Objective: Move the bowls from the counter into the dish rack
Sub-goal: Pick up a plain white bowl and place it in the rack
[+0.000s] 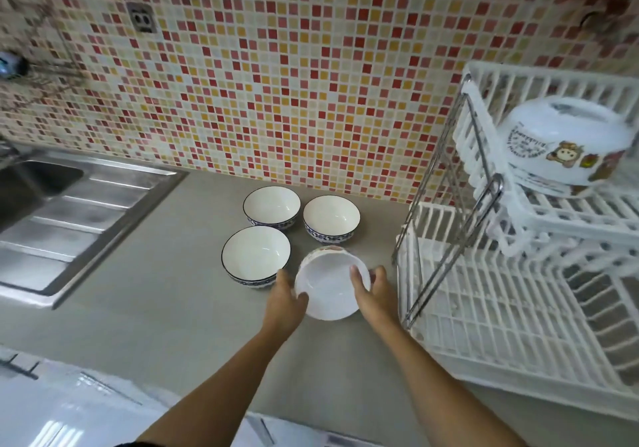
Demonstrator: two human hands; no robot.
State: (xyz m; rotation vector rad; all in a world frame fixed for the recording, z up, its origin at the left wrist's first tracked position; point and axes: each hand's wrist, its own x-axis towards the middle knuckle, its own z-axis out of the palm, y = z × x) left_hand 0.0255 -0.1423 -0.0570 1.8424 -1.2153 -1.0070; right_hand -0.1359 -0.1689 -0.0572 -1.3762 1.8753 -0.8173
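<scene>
A plain white bowl (328, 287) is tilted toward me just above the grey counter (155, 291). My left hand (285, 299) grips its left rim and my right hand (371, 291) grips its right rim, thumb inside. Three white bowls with blue patterned outsides stand on the counter behind it: one at the front left (256, 253), one at the back left (271, 206), one at the back right (331, 216). The white two-tier dish rack (484, 308) stands to the right. An upturned white bowl with a cartoon bear print (563, 142) rests on its upper tier.
A steel sink with a ribbed drainboard (69, 211) lies at the left. A mosaic tile wall (276, 66) runs behind the counter. The rack's metal frame (460, 204) rises close to my right hand. White cabinet fronts (69, 412) show at the near edge.
</scene>
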